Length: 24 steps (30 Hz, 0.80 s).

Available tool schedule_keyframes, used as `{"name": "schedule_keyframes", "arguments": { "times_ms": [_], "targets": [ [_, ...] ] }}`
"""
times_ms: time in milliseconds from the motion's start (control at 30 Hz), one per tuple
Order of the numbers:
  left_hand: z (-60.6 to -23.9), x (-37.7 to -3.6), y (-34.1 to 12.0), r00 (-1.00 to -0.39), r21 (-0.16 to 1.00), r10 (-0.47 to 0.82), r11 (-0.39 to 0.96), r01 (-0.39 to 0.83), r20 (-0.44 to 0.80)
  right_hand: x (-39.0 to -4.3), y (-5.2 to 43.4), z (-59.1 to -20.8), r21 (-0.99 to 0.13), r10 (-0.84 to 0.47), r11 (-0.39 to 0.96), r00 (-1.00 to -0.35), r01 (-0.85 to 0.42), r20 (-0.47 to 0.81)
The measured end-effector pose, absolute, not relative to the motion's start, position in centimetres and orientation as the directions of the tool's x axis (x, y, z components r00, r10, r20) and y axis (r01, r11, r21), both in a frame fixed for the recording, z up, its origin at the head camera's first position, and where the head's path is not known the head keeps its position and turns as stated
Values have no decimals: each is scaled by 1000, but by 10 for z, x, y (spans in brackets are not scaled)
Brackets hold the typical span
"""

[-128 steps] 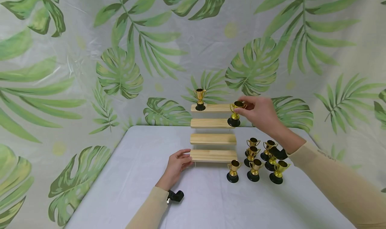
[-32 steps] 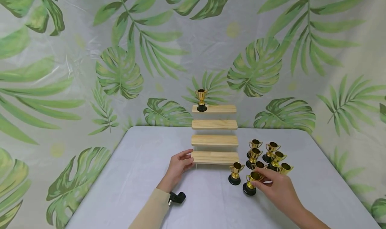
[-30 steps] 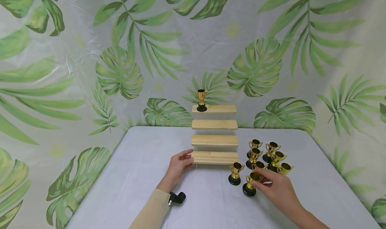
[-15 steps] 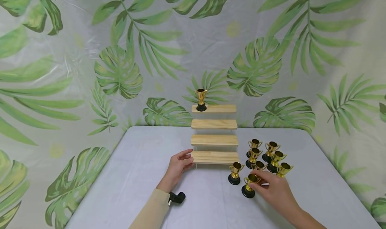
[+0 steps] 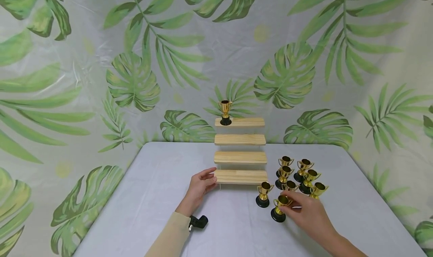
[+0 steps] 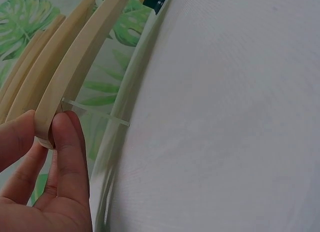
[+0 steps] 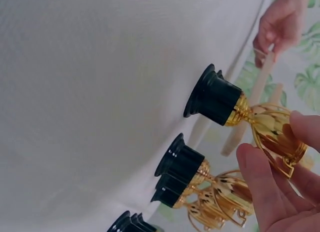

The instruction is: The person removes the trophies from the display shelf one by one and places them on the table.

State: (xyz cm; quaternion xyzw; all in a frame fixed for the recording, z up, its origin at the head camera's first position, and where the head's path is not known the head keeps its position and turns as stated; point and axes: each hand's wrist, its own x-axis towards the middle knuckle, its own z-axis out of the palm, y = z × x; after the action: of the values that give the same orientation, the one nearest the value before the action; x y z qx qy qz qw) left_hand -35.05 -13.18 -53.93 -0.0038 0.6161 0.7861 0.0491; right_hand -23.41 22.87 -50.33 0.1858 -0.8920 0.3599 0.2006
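Observation:
My right hand pinches a small gold trophy cup with a black round base, thumb and fingers on its cup. The trophy is upright, in front of the other trophies; I cannot tell whether its base touches the table. In the right wrist view my fingers hold the gold cup near its rim. My left hand holds the left end of the lowest wooden shelf of a four-step stand. The left wrist view shows that shelf end between thumb and fingers. One trophy stands on the top shelf, at its left.
Several more gold trophies stand in a cluster right of the stand, and one trophy stands apart near its front right corner. The white-covered table ends at a leaf-patterned cloth behind. Clear legs support the shelves.
About four seconds ago the right hand held a trophy beside the upper shelves; since then it came down to the cluster's front, then shifted slightly nearer. The left hand stays on the lowest shelf.

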Motion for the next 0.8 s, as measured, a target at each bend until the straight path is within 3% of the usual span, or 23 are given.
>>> {"name": "schedule_keyframes", "arguments": {
  "times_ms": [233, 800],
  "targets": [
    [-538, -349, -131, -995, 968, 65, -233, -92, -79, -229, 233, -496, -531, -188, 711, -852, -461, 488],
    [-535, -348, -131, -994, 966, 91, -244, -88, -67, -219, 245, -466, -352, -221, 780, -754, -517, 619]
  ]
}}
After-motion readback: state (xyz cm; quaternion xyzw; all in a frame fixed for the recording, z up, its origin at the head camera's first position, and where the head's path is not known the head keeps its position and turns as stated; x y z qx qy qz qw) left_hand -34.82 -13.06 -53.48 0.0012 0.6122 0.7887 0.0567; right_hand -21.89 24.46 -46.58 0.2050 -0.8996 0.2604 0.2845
